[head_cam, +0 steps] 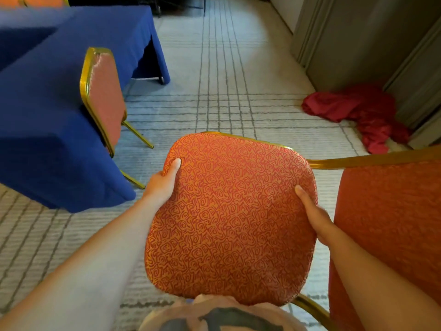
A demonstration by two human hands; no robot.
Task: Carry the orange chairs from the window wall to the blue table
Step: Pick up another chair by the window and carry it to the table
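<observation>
I hold an orange patterned chair (231, 216) with a gold frame in front of me, its seat facing up. My left hand (164, 182) grips the seat's left edge, thumb on top. My right hand (315, 216) grips the right edge the same way. The chair's backrest (391, 223) stands at the right. The blue table (47, 120), draped in blue cloth, lies to my left. Another orange chair (105, 96) stands tucked against its side, back towards me.
Pale carpet with grey line pattern (226, 75) stretches ahead. A crumpled red cloth (358, 111) lies on the floor at the right by grey wall panels (372, 44). More orange chair backs (40, 0) show beyond the table at top left.
</observation>
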